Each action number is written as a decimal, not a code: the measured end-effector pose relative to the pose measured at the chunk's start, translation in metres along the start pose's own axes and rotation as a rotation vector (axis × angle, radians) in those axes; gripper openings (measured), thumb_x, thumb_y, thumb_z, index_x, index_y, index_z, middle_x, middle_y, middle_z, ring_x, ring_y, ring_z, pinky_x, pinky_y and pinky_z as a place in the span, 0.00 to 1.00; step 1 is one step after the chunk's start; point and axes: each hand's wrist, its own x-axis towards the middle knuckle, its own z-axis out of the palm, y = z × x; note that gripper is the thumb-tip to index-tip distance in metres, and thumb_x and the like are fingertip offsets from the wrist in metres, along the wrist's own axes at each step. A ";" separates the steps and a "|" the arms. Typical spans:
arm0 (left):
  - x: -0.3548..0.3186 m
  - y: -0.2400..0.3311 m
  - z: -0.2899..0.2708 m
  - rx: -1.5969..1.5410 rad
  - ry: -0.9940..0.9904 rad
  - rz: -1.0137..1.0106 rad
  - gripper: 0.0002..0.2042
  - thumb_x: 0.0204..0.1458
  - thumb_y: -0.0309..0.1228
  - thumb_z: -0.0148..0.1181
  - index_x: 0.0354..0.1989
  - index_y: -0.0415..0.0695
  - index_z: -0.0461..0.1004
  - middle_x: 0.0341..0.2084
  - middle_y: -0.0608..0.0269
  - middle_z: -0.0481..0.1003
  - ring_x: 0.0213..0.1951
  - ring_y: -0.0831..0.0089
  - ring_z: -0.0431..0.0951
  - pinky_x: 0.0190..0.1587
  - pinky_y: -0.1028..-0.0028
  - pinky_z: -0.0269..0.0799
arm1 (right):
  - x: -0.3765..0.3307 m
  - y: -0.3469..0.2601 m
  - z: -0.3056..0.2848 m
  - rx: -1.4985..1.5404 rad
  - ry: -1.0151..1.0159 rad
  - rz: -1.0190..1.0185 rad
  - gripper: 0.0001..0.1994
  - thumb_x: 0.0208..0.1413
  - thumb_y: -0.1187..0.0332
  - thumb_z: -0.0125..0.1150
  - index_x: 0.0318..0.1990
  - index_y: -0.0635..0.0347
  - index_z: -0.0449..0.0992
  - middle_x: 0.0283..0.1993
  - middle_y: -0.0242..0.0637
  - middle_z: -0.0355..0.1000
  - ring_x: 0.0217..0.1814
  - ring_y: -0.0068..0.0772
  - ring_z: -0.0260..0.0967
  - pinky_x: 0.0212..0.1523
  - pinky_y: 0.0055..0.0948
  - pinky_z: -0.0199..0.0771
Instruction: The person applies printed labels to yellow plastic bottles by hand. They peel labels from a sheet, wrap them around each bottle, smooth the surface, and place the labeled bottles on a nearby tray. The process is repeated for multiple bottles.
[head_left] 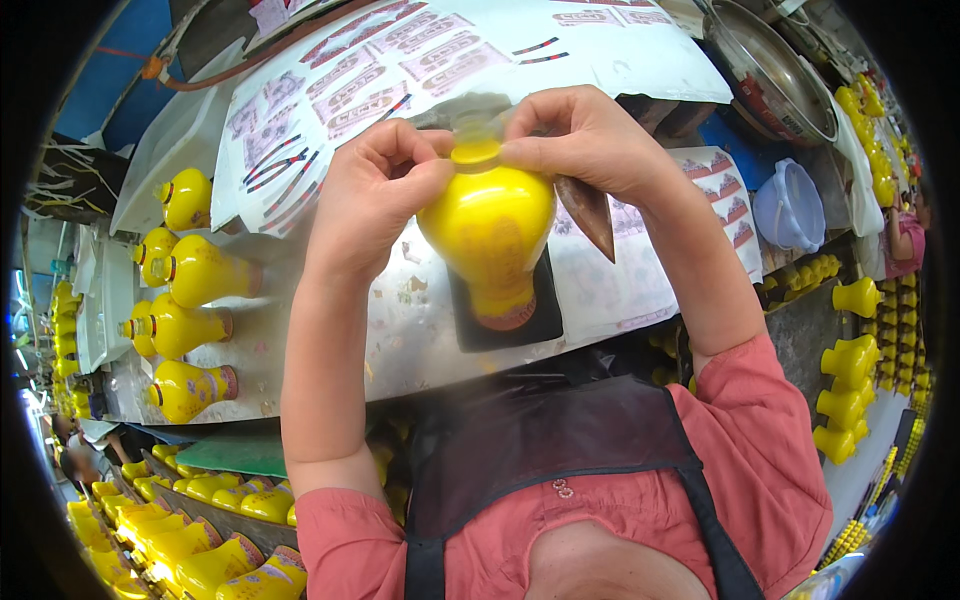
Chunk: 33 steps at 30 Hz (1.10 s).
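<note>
A glossy yellow vase (490, 225) stands in front of me over a dark pad (515, 335), with a faint pattern on its belly and a patterned band at its foot. My left hand (380, 180) is closed at the left of its neck, thumb and forefinger pinched together. On the other side my right hand (580, 140) pinches the same way at the rim of the neck. What lies between the fingertips is too small to make out. A brown pointed blade-like piece (588, 215) shows just under the right hand; I cannot tell if that hand holds it.
Printed decal sheets (400, 75) and thin dark strips (280, 170) lie on white paper across the metal table (270, 340). Several yellow vases (205, 272) lie at the left, more on racks (190, 540) below. A pale bucket (788, 207) and metal basin (770, 70) stand at right.
</note>
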 end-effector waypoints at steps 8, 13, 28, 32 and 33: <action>-0.001 -0.004 -0.006 -0.051 -0.025 -0.013 0.05 0.49 0.23 0.66 0.28 0.41 0.74 0.43 0.57 0.79 0.36 0.80 0.74 0.43 0.77 0.72 | 0.000 -0.001 0.002 -0.041 -0.021 -0.025 0.10 0.54 0.64 0.70 0.33 0.60 0.77 0.32 0.29 0.76 0.33 0.16 0.72 0.36 0.17 0.73; -0.001 -0.006 -0.007 -0.055 -0.057 0.014 0.05 0.49 0.24 0.67 0.28 0.41 0.75 0.42 0.59 0.80 0.37 0.80 0.75 0.44 0.77 0.73 | -0.010 -0.004 0.006 -0.046 0.021 -0.041 0.09 0.55 0.67 0.69 0.34 0.62 0.76 0.33 0.28 0.75 0.34 0.15 0.72 0.35 0.16 0.72; -0.006 -0.003 -0.008 -0.043 -0.119 0.077 0.04 0.50 0.22 0.66 0.29 0.39 0.75 0.42 0.58 0.81 0.36 0.81 0.77 0.43 0.79 0.74 | -0.024 -0.014 0.013 -0.041 0.033 -0.059 0.07 0.56 0.70 0.66 0.36 0.63 0.76 0.33 0.27 0.74 0.32 0.11 0.70 0.31 0.15 0.69; -0.007 -0.004 -0.007 -0.053 -0.120 0.083 0.04 0.51 0.22 0.67 0.29 0.39 0.76 0.41 0.59 0.81 0.36 0.81 0.77 0.43 0.78 0.75 | -0.026 -0.017 0.013 -0.054 0.037 -0.063 0.07 0.58 0.69 0.65 0.38 0.64 0.76 0.33 0.27 0.75 0.26 0.10 0.70 0.25 0.13 0.67; -0.007 -0.004 -0.007 -0.043 -0.124 0.079 0.04 0.51 0.22 0.67 0.30 0.39 0.76 0.41 0.59 0.81 0.36 0.81 0.77 0.43 0.78 0.75 | -0.028 -0.019 0.012 -0.001 0.025 -0.072 0.08 0.58 0.69 0.64 0.40 0.64 0.76 0.31 0.27 0.75 0.24 0.11 0.69 0.24 0.13 0.67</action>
